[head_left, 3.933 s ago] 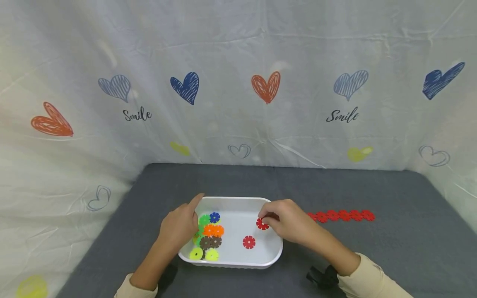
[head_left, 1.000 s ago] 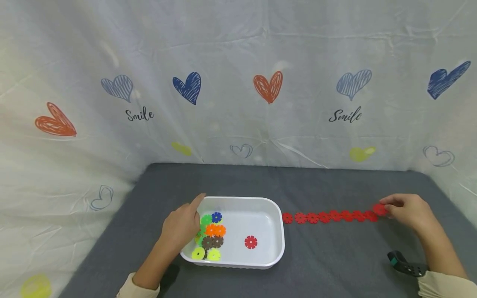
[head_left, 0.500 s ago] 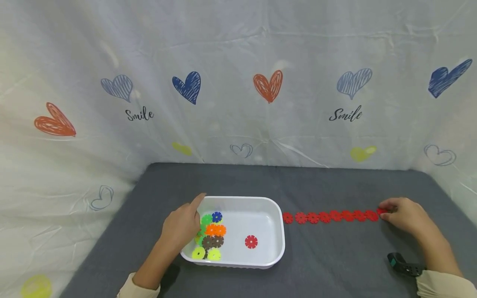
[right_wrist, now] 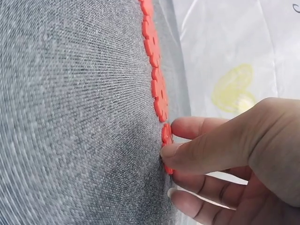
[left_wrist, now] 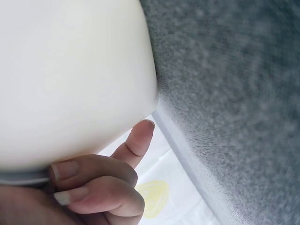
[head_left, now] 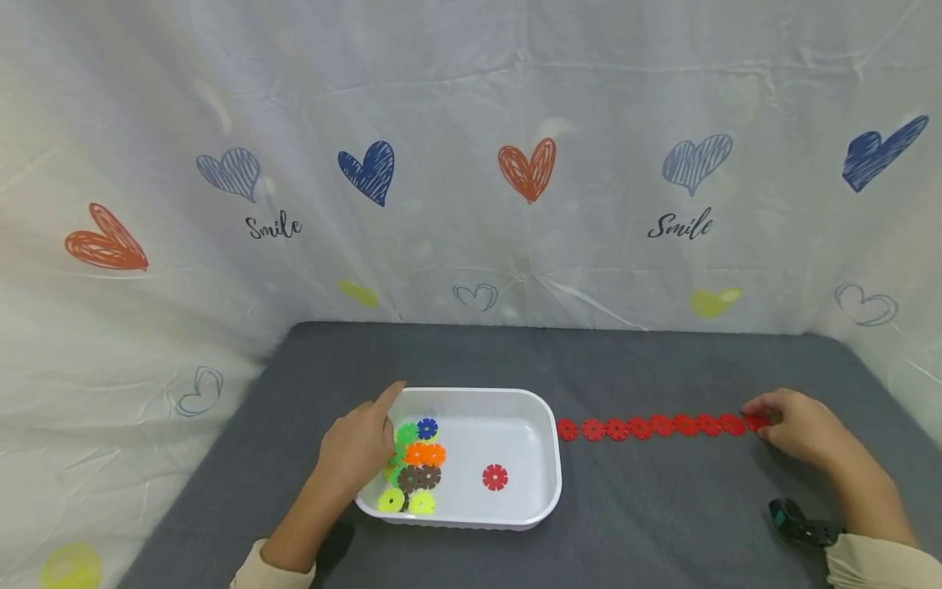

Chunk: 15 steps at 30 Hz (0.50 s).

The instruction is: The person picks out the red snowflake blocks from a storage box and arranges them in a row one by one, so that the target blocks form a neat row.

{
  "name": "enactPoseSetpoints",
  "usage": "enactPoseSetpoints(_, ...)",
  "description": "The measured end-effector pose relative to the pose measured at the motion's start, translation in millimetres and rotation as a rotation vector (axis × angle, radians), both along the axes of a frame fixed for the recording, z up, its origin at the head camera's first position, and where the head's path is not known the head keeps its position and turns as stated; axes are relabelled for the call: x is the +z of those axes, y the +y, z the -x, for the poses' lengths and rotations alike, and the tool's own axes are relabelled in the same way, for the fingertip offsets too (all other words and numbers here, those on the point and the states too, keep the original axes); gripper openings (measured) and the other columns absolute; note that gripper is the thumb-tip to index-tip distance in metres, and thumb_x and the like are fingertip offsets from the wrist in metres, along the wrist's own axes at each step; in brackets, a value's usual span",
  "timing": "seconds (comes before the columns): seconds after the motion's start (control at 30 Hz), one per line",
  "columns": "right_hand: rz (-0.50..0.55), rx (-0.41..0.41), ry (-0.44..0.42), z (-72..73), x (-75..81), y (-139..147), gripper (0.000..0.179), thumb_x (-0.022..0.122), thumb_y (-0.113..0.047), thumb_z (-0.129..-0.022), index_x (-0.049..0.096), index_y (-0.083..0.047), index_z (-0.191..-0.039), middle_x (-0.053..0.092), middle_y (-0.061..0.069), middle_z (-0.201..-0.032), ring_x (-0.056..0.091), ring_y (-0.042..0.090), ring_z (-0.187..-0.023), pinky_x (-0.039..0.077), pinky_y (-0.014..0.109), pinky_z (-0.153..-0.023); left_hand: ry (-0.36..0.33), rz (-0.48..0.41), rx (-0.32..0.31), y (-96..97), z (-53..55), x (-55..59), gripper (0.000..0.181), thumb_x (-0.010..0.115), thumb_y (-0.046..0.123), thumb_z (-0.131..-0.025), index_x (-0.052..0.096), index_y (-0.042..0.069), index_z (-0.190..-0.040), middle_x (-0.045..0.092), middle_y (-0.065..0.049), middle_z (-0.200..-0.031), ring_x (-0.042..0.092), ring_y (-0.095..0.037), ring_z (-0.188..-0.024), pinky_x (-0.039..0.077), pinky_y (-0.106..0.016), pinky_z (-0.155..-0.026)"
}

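Observation:
At the right end of a row of red notched plastic discs (head_left: 686, 425), my right hand (head_left: 800, 425) pinches one more red disc (right_wrist: 167, 136) between thumb and fingers. That disc lies flat, right by the neighbouring one. My left hand (head_left: 356, 448) grips the left rim of a white plastic tray (head_left: 515, 518), its index finger stretched along the rim. In the left wrist view several fingers (left_wrist: 105, 194) curl beside the tray's outer wall. A single red disc (head_left: 495, 477) lies on the tray's floor, towards the right.
Green, blue (head_left: 428, 429), orange (head_left: 425, 455), brown (head_left: 419, 478) and yellow discs (head_left: 422, 502) are heaped at the tray's left side. A black wrist device (head_left: 804, 523) shows under the right forearm. A white curtain (head_left: 471, 106) printed with hearts hangs behind the grey tabletop (head_left: 662, 507).
From the tray, my right hand has carried a red disc to the row's far right end and lowered it onto the table there. The left hand has stayed on the tray.

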State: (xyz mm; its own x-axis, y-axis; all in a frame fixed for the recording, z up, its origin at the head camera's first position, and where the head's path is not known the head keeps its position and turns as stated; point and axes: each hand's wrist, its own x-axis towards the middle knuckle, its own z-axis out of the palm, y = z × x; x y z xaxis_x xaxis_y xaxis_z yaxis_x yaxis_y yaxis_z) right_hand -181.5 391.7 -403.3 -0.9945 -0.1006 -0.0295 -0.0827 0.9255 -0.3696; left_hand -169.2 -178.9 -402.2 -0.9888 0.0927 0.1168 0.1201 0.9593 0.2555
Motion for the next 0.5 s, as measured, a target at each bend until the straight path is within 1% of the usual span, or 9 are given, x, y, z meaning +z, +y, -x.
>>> enactPoseSetpoints(0.2,0.015,0.024,0.015,0.6,0.3,0,0.023,0.067,0.010,-0.076,0.072,0.007,-0.098,0.064,0.016,-0.089,0.061,0.038,-0.082,0.048,0.056,-0.069,0.000,0.001,0.000,-0.2,0.5,-0.5,0.053,0.058,0.008,-0.095,0.050,0.017,-0.147,0.056,-0.003,-0.076,0.043,-0.018,-0.053,0.037,-0.033,-0.048)
enactPoseSetpoints(0.37,0.013,0.042,0.035,0.4,0.5,-2,0.022,0.068,0.010,-0.076,0.071,0.007,-0.097,0.063,0.012,-0.084,0.060,0.030,-0.075,0.048,0.049,-0.064,-0.003,0.001,0.001,-0.3,0.5,-0.2,0.053,0.057,0.008,-0.095,0.050,0.018,-0.147,0.056,-0.003,-0.076,0.043,-0.018,-0.053,0.037,-0.033,-0.048)
enactPoseSetpoints(0.43,0.003,0.049,0.052,0.0,4.2,-4,0.022,0.069,0.009,-0.076,0.071,0.007,-0.097,0.064,0.013,-0.085,0.059,0.029,-0.075,0.048,0.047,-0.063,-0.005,0.000,0.000,-0.3,0.4,0.1,0.053,0.057,0.008,-0.095,0.050,0.018,-0.147,0.056,-0.003,-0.076,0.043,-0.018,-0.053,0.037,-0.033,-0.048)
enactPoseSetpoints(0.5,-0.002,0.057,0.073,-0.8,10.6,-9,0.022,0.070,0.007,-0.077,0.071,0.007,-0.099,0.064,0.017,-0.087,0.061,0.033,-0.076,0.049,0.050,-0.064,-0.005,-0.002,-0.001,-0.3,0.5,0.5,0.053,0.057,0.008,-0.095,0.050,0.018,-0.147,0.056,-0.003,-0.075,0.043,-0.018,-0.053,0.037,-0.033,-0.048)
